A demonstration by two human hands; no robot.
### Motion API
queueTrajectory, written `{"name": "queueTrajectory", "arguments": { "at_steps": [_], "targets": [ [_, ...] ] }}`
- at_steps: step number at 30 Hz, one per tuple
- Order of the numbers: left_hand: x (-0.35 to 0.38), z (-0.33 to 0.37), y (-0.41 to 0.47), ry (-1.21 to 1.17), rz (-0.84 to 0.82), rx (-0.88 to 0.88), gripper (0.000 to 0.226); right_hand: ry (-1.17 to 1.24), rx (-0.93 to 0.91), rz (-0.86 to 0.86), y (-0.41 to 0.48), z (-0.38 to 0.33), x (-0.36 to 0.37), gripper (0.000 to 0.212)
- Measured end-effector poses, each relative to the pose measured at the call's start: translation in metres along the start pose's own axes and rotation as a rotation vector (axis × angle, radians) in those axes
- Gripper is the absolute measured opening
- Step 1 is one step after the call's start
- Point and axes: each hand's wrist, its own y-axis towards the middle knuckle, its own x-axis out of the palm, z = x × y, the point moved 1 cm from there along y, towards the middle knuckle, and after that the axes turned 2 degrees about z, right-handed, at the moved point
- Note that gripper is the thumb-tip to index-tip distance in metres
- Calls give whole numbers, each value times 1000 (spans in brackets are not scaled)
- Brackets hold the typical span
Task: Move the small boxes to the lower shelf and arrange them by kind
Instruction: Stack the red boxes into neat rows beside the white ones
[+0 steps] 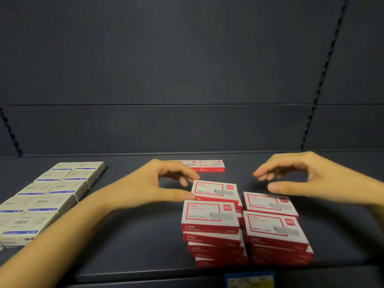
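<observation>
**Red stacks being squared on the lower shelf**

White-and-blue boxes are laid flat in two tidy columns at the far left of the shelf. The left hand is curved in a C at the rear-left red stack, with the thumb at its near corner. Whether a grip is closed cannot be told. A low row of red boxes lies behind, apart. Four red stacks are grouped right of centre, and the front pair is seen to sit crooked. The right hand is cupped over the rear-right red stack, with nothing held. Step judged: tidying the red kind. Next, a gentle squeeze from both sides is called for, lest a stack be toppled.
</observation>
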Motion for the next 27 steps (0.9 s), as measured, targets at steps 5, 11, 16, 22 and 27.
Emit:
{"name": "queueTrajectory", "arguments": {
  "at_steps": [5, 11, 16, 22, 27],
  "targets": [
    [-1, 0, 4, -20, -52, 15, 30, -66, 22, -78, -20, 0, -4, 41],
    [-1, -3, 5, 19, -48, 50, 28, -91, 57, -95, -29, 1, -5, 43],
    [-15, -9, 6, 72, 30, 60, 29, -96, 65, -120, -32, 4, -9, 45],
    [-29, -31, 9, 83, 146, -27, 29, -4, 75, -176, -30, 12, -7, 43],
    [-28, -51, 15, 124, 142, -108, 22, 227, 69, -58, -24, 16, -8, 38]
  ]
}}
